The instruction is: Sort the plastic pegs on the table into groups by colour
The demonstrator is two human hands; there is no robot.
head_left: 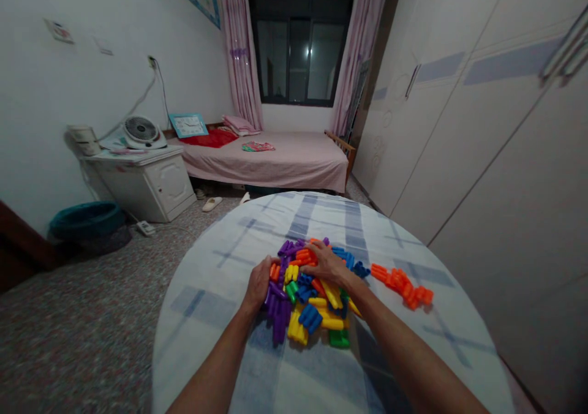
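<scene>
A heap of small plastic building pieces (307,307) in purple, yellow, blue, orange and green lies on a round table (215,291) covered with a white cloth with grey-blue checks. My left hand (260,282) rests at the heap's left edge, fingers curled round an orange piece. My right hand (325,262) lies on top of the heap's far side, fingers bent down into the pieces; what they grip is hidden. A separate row of joined orange pieces (403,283) lies to the right of the heap.
Beyond the table stands a bed (285,157) with pink sheets under a dark window. A white cabinet (147,184) with a fan is at the left, a teal basin (85,218) on the floor. White wardrobe doors (482,126) line the right side.
</scene>
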